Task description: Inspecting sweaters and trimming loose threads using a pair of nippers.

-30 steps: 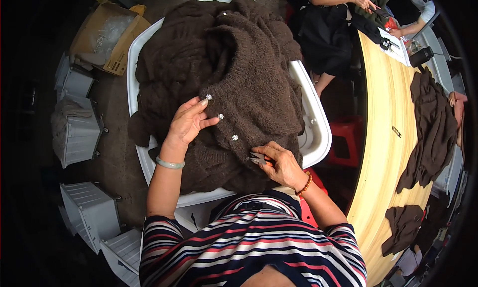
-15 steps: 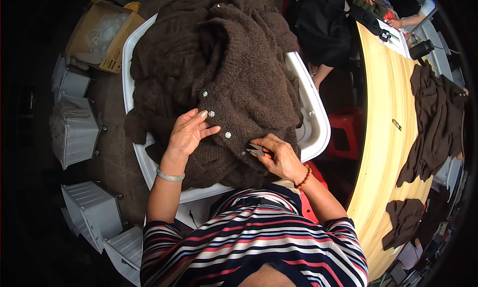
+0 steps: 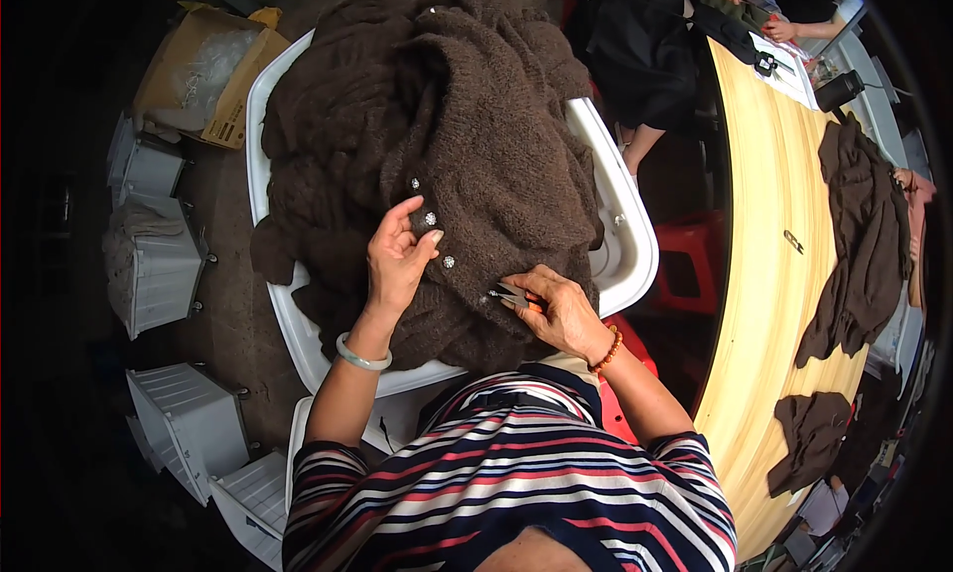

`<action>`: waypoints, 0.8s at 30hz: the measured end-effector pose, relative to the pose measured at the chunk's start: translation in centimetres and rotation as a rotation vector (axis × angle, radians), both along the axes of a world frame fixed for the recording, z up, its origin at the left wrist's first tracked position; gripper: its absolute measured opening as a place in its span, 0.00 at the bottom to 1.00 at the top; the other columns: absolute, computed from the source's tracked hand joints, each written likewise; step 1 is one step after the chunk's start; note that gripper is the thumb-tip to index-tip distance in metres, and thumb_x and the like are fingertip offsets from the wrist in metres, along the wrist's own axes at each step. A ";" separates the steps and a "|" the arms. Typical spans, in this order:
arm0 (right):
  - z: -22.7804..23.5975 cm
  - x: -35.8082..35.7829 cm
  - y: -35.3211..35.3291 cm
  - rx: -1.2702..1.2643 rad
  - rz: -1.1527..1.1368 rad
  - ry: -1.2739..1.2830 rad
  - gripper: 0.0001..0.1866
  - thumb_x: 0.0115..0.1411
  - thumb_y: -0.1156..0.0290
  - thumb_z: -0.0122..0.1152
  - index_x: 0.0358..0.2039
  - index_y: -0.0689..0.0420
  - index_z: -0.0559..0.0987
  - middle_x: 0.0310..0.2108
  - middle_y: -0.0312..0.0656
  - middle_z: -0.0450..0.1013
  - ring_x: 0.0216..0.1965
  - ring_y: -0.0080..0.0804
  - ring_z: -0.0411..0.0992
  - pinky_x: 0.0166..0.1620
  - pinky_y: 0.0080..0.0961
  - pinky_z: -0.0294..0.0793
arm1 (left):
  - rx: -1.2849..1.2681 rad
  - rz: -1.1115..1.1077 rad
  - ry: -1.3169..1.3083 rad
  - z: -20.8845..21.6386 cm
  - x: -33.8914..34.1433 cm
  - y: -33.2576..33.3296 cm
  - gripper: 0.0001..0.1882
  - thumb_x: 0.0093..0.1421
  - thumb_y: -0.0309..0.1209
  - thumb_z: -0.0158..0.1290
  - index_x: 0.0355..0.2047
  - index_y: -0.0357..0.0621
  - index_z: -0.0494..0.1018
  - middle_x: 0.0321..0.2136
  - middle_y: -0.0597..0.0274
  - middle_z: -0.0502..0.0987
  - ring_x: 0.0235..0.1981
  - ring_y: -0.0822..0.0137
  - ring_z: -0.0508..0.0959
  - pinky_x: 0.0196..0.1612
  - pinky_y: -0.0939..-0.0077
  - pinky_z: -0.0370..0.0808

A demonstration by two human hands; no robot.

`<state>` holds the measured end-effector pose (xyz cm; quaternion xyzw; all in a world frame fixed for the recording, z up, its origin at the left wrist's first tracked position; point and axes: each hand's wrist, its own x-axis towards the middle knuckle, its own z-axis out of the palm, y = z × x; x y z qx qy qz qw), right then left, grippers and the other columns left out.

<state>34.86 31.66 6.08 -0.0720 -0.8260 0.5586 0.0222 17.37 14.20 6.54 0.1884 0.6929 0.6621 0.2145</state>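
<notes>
A dark brown knitted garment (image 3: 516, 165) with a row of sparkly round buttons (image 3: 430, 219) lies across the heap in front of me. My left hand (image 3: 399, 259) is at the row's edge, thumb and forefinger apart on either side of a button; it holds nothing I can see. Orange-handled thread snips (image 3: 514, 294) are gripped in my right hand (image 3: 566, 314). Their blades point left, close to the lowest button at the garment's near edge. Whether the blades touch the thread is too small to tell.
A white plastic tub (image 3: 635, 245) holds the brown heap. Right of it are a red stool (image 3: 690, 264) and a wooden table (image 3: 764, 274) bearing brown garments (image 3: 854, 245) and small dark snips (image 3: 792, 241). Other people work at the far right. A cardboard box (image 3: 169, 76) and grey bins (image 3: 184, 423) stand left.
My left hand has shifted right and turned, its forefinger now higher and thumb lower beside the buttons. The buttoned edge moved slightly. My right hand with the snips has barely moved.
</notes>
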 end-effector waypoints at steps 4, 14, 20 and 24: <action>-0.2 0.3 0.1 0.001 -0.009 -0.014 0.16 0.52 0.74 0.60 0.44 0.59 0.77 0.32 0.47 0.71 0.34 0.47 0.74 0.38 0.35 0.74 | -0.096 0.070 0.029 -1.8 -0.6 -0.1 0.16 0.56 0.18 0.56 0.46 0.32 0.70 0.35 0.65 0.75 0.31 0.83 0.74 0.27 0.90 0.73; -0.2 0.7 0.4 -0.008 -0.017 0.006 0.16 0.52 0.74 0.60 0.43 0.58 0.77 0.32 0.47 0.71 0.34 0.47 0.74 0.38 0.35 0.74 | -0.139 0.186 0.003 -2.6 -1.0 -1.5 0.05 0.58 0.21 0.56 0.36 0.35 0.76 0.30 0.66 0.78 0.26 0.82 0.75 0.26 0.87 0.74; -0.2 0.4 0.2 -0.001 -0.007 0.013 0.15 0.53 0.74 0.61 0.43 0.58 0.77 0.32 0.47 0.72 0.34 0.48 0.74 0.39 0.35 0.74 | -0.097 0.217 0.049 -2.5 -0.6 -2.3 0.05 0.60 0.23 0.55 0.36 0.36 0.74 0.31 0.68 0.77 0.27 0.82 0.74 0.29 0.86 0.75; 0.1 0.3 0.1 -0.004 -0.011 0.008 0.15 0.52 0.74 0.61 0.43 0.58 0.77 0.32 0.48 0.72 0.34 0.48 0.74 0.39 0.35 0.74 | -0.096 0.214 0.052 -2.0 -0.3 -3.1 0.05 0.60 0.23 0.54 0.36 0.37 0.74 0.31 0.68 0.76 0.28 0.82 0.74 0.29 0.87 0.74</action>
